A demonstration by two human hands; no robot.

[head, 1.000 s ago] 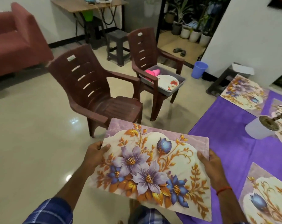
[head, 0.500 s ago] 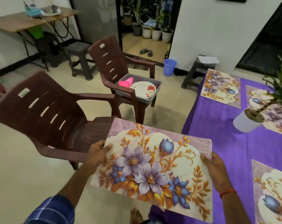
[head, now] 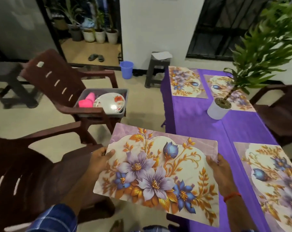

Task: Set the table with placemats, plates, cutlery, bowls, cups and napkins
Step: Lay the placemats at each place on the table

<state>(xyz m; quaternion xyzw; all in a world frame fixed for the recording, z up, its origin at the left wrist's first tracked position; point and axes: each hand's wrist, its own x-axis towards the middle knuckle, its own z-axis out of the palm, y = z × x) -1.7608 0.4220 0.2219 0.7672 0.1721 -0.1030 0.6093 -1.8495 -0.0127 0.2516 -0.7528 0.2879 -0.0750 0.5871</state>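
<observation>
**Fourth placemat in hand, three already down**

Both hands grasp one flowered placemat (head: 158,171) by its short edges, with thumbs on top and fingers underneath. The left hand (head: 100,158) has the left edge and the right hand (head: 220,169) the right edge. The placemat is held in the air, with its right part over the near left corner of the table (head: 192,124). Its left part hangs out over the floor beside a dark near chair (head: 33,173). It is not yet laid.

On the purple cloth, a near mat (head: 272,178) lies at the right, just beside the held one. A white plant pot (head: 218,108) stands further along, at the near edge of the far right mat (head: 225,87). The far left mat (head: 183,82) lies beside that one.

The bare near left place looks like the last spot, so the placemat step seems almost finished. Everything else is still to do, as no dishes are on the table. A grey tub (head: 111,89) on a second chair (head: 58,81) holds a flowered plate (head: 110,102) and pink cups (head: 87,101). I cannot see cutlery, bowls or napkins.

Beyond stand a stool (head: 157,69), a blue bucket (head: 126,69) and sandals (head: 95,57) in a doorway.
</observation>
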